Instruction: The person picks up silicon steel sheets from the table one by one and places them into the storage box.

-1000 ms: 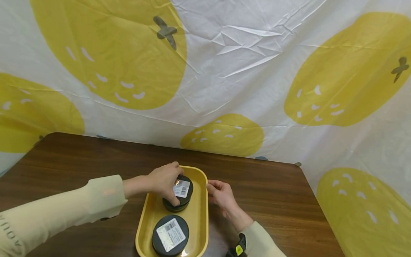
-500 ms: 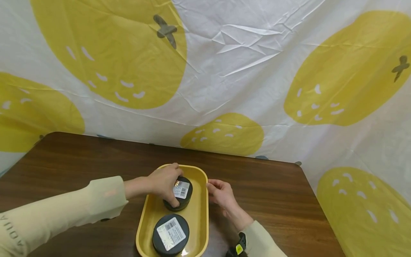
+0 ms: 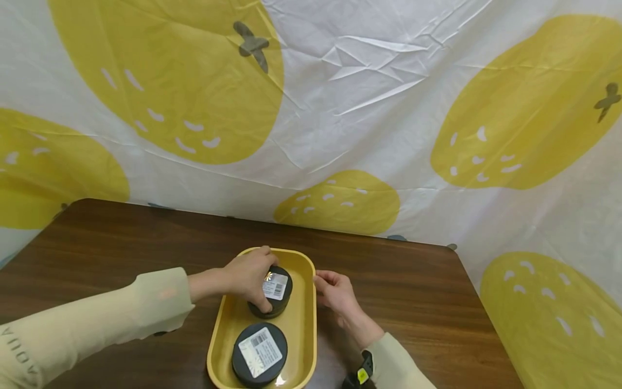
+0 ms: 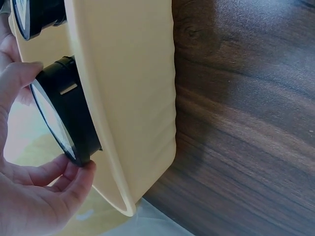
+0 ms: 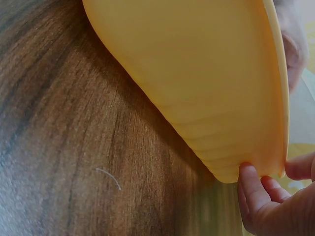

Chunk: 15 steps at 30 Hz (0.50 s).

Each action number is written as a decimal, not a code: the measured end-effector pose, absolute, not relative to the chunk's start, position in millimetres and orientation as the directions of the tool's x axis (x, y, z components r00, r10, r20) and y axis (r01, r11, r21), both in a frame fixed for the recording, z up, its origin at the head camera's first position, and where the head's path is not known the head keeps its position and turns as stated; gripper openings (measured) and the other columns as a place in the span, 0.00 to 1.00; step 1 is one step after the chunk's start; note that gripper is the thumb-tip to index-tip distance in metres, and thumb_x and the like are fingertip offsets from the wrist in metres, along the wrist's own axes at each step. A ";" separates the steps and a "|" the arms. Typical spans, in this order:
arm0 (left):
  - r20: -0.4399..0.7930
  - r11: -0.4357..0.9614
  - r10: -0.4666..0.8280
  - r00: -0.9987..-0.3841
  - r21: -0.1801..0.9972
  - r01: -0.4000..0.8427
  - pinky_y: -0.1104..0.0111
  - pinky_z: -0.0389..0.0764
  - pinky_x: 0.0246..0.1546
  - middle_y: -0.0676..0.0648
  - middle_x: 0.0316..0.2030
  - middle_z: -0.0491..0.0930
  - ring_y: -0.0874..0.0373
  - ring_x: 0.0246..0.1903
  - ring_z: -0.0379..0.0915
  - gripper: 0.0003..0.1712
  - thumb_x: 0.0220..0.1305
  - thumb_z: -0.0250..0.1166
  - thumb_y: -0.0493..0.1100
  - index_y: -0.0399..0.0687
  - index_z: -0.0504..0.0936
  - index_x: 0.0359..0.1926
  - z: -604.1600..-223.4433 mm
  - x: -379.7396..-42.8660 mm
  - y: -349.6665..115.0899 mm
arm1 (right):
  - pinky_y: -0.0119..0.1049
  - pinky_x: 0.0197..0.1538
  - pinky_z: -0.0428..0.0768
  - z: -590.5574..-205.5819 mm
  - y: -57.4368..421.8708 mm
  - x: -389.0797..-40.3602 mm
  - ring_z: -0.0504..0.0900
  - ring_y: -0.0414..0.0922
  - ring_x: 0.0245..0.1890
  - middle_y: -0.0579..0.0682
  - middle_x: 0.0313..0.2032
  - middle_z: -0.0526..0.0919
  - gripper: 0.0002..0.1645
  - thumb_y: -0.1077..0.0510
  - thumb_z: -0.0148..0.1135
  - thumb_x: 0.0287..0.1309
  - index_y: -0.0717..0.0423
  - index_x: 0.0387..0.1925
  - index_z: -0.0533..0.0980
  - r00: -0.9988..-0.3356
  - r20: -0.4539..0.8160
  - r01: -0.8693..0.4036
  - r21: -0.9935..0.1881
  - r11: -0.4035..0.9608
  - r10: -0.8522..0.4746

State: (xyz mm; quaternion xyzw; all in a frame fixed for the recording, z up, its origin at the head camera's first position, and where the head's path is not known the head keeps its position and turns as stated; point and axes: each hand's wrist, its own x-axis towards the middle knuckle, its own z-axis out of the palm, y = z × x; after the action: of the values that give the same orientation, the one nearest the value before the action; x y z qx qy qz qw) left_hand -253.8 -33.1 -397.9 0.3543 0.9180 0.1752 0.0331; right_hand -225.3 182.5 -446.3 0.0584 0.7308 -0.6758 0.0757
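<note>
A deep yellow oblong tray stands on the table with two flat, round black containers in it. The far black container bears a white printed label on top. My left hand grips it from above, thumb on the near side and fingers on the far side; in the left wrist view the thumb and fingertips hold the edge of the black container. The near black container, also labelled, lies untouched. My right hand holds the tray's right side, its thumb at the rim and fingers against the outer wall.
The dark wood table reaches out on both sides of the tray and behind it. A white cloth with yellow fruit prints hangs behind the table. Pale sleeves cover both forearms, and a black band sits at the right wrist.
</note>
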 end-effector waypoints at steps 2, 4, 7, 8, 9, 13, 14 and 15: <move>0.069 0.684 0.662 -0.746 0.351 0.639 0.67 0.73 0.35 0.48 0.33 0.69 0.57 0.31 0.67 0.42 0.23 0.79 0.52 0.34 0.77 0.42 -397.7 -253.3 -33.5 | 0.41 0.41 0.80 -445.9 182.3 -225.4 0.79 0.44 0.37 0.61 0.42 0.79 0.19 0.63 0.53 0.64 0.77 0.50 0.71 -0.982 -0.189 0.188 -0.979 0.078 -0.017; 0.076 0.680 0.662 -0.746 0.358 0.640 0.67 0.73 0.36 0.48 0.33 0.69 0.57 0.31 0.67 0.42 0.23 0.79 0.52 0.34 0.77 0.42 -397.9 -252.9 -34.2 | 0.41 0.41 0.80 -446.0 182.3 -225.3 0.79 0.44 0.38 0.61 0.42 0.79 0.19 0.63 0.52 0.64 0.77 0.50 0.71 -0.982 -0.186 0.184 -0.980 0.080 -0.018; 0.082 0.672 0.663 -0.744 0.374 0.640 0.66 0.74 0.37 0.47 0.34 0.69 0.57 0.32 0.68 0.42 0.23 0.80 0.52 0.33 0.77 0.43 -397.9 -252.5 -35.2 | 0.41 0.41 0.80 -445.9 182.2 -225.4 0.79 0.44 0.38 0.61 0.42 0.79 0.19 0.63 0.52 0.64 0.76 0.50 0.71 -0.982 -0.191 0.189 -0.979 0.081 -0.014; 0.086 0.667 0.665 -0.742 0.379 0.642 0.66 0.74 0.38 0.47 0.34 0.70 0.57 0.33 0.68 0.43 0.23 0.80 0.52 0.32 0.77 0.43 -397.9 -252.6 -35.9 | 0.41 0.41 0.80 -446.4 182.4 -225.5 0.79 0.44 0.38 0.61 0.42 0.79 0.19 0.63 0.52 0.64 0.76 0.50 0.71 -0.982 -0.190 0.188 -0.979 0.084 -0.014; 0.088 0.662 0.667 -0.740 0.386 0.643 0.66 0.74 0.38 0.46 0.35 0.70 0.56 0.33 0.68 0.43 0.23 0.80 0.52 0.32 0.77 0.43 -398.0 -252.7 -36.6 | 0.41 0.41 0.80 -446.3 182.2 -225.6 0.79 0.44 0.38 0.61 0.42 0.79 0.19 0.63 0.52 0.64 0.76 0.49 0.72 -0.981 -0.192 0.190 -0.978 0.083 -0.011; 0.095 0.642 0.665 -0.740 0.433 0.633 0.63 0.74 0.42 0.43 0.38 0.72 0.54 0.36 0.69 0.45 0.25 0.81 0.53 0.30 0.77 0.45 -399.7 -254.4 -40.5 | 0.40 0.40 0.81 -448.3 182.1 -225.4 0.80 0.45 0.38 0.61 0.42 0.79 0.19 0.63 0.52 0.64 0.76 0.49 0.72 -0.984 -0.178 0.177 -0.979 0.099 -0.010; 0.104 0.635 0.662 -0.743 0.449 0.629 0.62 0.75 0.43 0.43 0.38 0.72 0.53 0.37 0.70 0.45 0.26 0.81 0.53 0.29 0.76 0.45 -400.1 -255.0 -42.1 | 0.40 0.39 0.81 -448.5 181.9 -225.0 0.80 0.45 0.38 0.62 0.42 0.79 0.19 0.63 0.52 0.64 0.76 0.49 0.72 -0.986 -0.169 0.167 -0.980 0.105 -0.009; 0.112 0.631 0.654 -0.749 0.466 0.620 0.61 0.74 0.43 0.42 0.39 0.72 0.52 0.38 0.70 0.45 0.26 0.80 0.53 0.29 0.76 0.46 -401.1 -255.7 -43.7 | 0.39 0.39 0.81 -448.6 181.6 -224.7 0.80 0.45 0.38 0.62 0.42 0.79 0.18 0.63 0.52 0.64 0.76 0.49 0.72 -0.987 -0.159 0.157 -0.981 0.113 -0.006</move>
State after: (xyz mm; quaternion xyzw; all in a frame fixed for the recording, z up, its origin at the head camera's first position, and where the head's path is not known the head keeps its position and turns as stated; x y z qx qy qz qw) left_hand -255.7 -43.7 -401.1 0.3529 0.9024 0.2447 0.0339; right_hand -224.7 181.6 -448.6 0.0509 0.7434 -0.6640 0.0614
